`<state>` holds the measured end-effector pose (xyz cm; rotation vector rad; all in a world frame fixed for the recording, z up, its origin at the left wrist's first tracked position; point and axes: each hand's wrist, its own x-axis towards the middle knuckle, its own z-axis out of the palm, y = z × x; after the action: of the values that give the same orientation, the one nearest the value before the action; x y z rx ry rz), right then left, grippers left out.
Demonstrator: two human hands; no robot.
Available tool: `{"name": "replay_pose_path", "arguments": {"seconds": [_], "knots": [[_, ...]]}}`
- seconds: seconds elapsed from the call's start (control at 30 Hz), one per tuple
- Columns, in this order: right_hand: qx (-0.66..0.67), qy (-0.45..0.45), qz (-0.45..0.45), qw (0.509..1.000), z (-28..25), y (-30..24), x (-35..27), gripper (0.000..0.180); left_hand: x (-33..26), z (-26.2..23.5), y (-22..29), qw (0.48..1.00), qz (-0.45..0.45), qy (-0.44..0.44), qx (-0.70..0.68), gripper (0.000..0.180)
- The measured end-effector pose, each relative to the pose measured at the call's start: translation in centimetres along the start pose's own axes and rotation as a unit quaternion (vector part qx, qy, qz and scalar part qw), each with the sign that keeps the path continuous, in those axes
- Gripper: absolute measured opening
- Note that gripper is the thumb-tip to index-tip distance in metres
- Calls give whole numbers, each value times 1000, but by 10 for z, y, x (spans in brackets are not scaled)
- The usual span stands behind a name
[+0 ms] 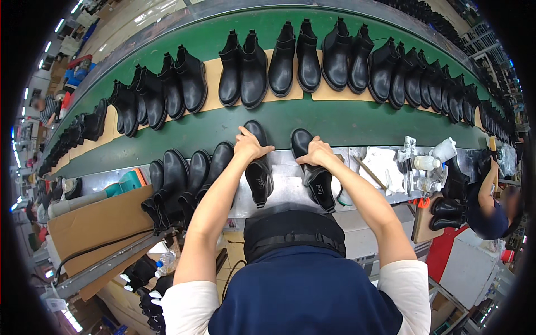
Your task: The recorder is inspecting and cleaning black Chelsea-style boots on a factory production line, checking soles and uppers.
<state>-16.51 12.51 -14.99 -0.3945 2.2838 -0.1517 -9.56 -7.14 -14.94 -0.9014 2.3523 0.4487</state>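
Observation:
Two black ankle boots lie on the metal bench edge in front of me, toes pointing away and partly over the green belt. My left hand [249,146] is closed over the instep of the left boot [258,181], its thumb reaching to the inner side. On the other boot [301,140], my right hand [318,152] grips the instep in the same way. Both boots have their open shafts toward me, showing printed insoles. Beside my left forearm stand several more black boots [174,167] on the bench.
Pairs of black boots [254,72] line tan sheets on the green conveyor [285,120]. Right of me lie a brush-like stick [373,173], white cloth [391,167] and plastic bottles [426,163]. A cardboard sheet [100,223] leans at left. A co-worker [494,206] is at far right.

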Motion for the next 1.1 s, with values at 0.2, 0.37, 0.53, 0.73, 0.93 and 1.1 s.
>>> {"name": "replay_pose_path", "arguments": {"seconds": [0.2,0.37,0.53,0.73,0.93,1.1], "knots": [[506,-65,-129,850,-10,70,-17,54,1,-8,-49,979,114,52,-159,103],[604,-148,-113,775,-28,74,-27,51,-32,-24,-54,752,169,-107,-628,86],[777,-225,-260,528,-29,59,-53,69,-18,4,-77,602,295,-156,-726,71],[791,-396,-280,373,-63,36,-61,71,-22,2,-60,510,256,-151,-807,68],[785,-236,-306,484,-70,35,-76,84,-45,-58,-48,595,327,-209,-703,72],[599,-118,-30,792,-85,33,-64,52,-44,-59,-31,850,218,-61,-476,80]]}}
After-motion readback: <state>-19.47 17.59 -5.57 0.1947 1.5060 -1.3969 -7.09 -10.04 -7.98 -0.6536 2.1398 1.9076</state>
